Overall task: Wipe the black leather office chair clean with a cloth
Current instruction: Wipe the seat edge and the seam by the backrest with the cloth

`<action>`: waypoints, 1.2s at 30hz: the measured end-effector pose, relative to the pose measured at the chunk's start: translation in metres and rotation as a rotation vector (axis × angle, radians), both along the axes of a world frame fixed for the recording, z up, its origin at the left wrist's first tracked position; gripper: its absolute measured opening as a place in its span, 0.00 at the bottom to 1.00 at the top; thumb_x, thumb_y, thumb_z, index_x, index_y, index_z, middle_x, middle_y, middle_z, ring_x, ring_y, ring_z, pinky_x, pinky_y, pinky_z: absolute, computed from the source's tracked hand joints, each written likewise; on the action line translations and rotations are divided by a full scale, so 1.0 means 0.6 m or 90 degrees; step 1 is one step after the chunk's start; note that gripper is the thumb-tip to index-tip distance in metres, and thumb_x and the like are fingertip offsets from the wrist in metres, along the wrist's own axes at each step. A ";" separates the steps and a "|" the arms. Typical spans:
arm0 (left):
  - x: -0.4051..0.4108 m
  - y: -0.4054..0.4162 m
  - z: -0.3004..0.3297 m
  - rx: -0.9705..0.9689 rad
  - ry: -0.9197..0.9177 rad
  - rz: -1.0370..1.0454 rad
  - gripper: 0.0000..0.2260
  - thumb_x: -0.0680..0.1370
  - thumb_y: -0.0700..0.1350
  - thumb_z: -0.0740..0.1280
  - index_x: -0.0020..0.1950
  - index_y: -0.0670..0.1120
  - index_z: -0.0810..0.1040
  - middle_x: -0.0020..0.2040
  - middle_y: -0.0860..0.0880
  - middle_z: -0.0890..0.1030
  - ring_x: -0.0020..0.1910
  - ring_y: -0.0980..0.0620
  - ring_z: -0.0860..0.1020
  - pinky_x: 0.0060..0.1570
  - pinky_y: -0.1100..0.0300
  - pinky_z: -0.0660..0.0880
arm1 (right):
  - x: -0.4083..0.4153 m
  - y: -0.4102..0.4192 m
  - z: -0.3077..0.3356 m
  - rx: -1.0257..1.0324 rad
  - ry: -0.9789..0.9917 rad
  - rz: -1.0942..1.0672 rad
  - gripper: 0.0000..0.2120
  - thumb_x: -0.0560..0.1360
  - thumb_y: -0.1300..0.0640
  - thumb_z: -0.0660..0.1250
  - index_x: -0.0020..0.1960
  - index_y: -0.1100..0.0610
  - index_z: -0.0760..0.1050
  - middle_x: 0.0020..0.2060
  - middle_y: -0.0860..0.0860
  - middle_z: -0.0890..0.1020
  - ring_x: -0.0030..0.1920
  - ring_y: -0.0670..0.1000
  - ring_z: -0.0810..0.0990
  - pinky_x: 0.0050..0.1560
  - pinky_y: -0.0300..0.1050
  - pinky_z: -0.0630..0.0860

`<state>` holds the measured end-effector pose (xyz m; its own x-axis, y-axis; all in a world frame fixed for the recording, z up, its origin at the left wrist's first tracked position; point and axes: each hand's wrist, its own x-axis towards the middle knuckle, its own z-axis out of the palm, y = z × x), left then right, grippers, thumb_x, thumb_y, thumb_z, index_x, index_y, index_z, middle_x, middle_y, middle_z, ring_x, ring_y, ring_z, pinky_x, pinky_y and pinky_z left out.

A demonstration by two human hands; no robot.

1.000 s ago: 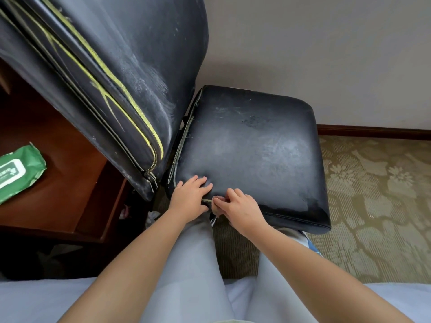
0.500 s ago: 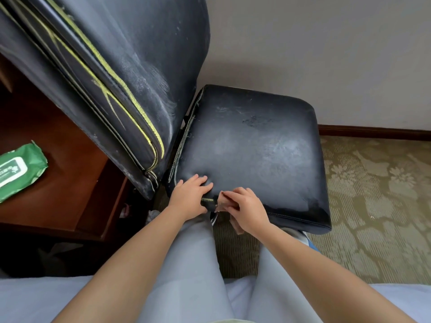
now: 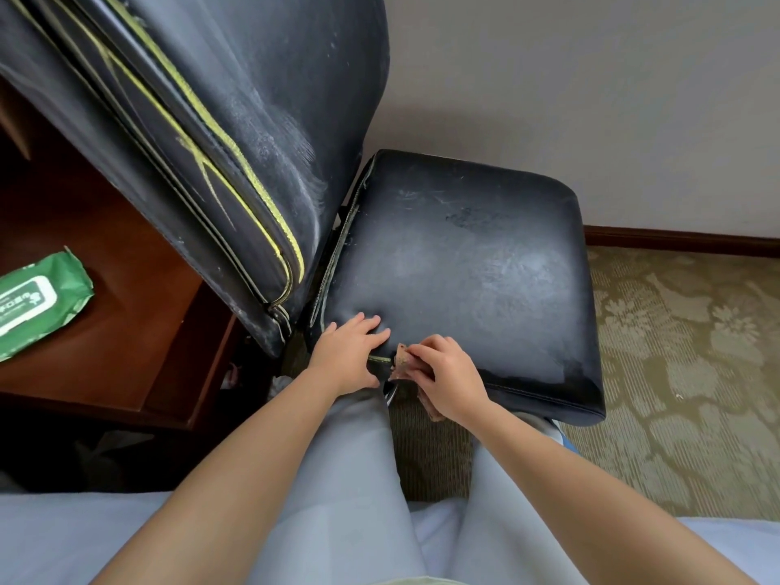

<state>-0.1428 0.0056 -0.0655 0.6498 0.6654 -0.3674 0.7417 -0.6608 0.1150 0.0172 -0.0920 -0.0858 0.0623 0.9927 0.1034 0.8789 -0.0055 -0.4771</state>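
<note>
Right at the near edge of the seat cushion [image 3: 464, 263] now, and the right hand [image 3: 449, 380] has the cloth [image 3: 401, 363] pinched in a curled grip, a brownish wad poking out past the fingertips and a tail of it hanging below the palm. It sits on the seam along the cushion's front rim. The left hand [image 3: 348, 358] lies just beside it, fingers spread flat and pressing the leather, grasping nothing (it looks to be steadying the seat).

What matters for the next stroke is this: nearly all the dusty leather lies beyond and to the right of the cloth-holding grip, and the cushion's near edge runs off to the right from it, toward the far front corner. So the right hand is the one placed to work that way; the left is parked on the backrest side. The pale, streaky film on the seat top suggests plenty is not yet wiped.

The backrest [image 3: 236, 133] rises up and away to the left of both hands, its yellow-green piping showing and grey smears on its face. Further left again, on the wooden tabletop [image 3: 126, 331], lies a green pack of wet wipes [image 3: 38, 306], well apart from either hand.
</note>
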 end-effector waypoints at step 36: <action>-0.008 0.005 -0.004 -0.009 0.000 -0.019 0.40 0.73 0.59 0.70 0.79 0.54 0.52 0.79 0.52 0.50 0.78 0.51 0.47 0.74 0.47 0.51 | 0.021 0.018 -0.017 0.118 -0.178 0.199 0.11 0.64 0.59 0.77 0.45 0.51 0.83 0.56 0.56 0.80 0.60 0.60 0.78 0.57 0.55 0.76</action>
<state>-0.1478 0.0084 -0.0677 0.6694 0.6404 -0.3765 0.7214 -0.6814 0.1236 0.0300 -0.0810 -0.0962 -0.2931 0.9224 0.2517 0.9196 0.3439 -0.1897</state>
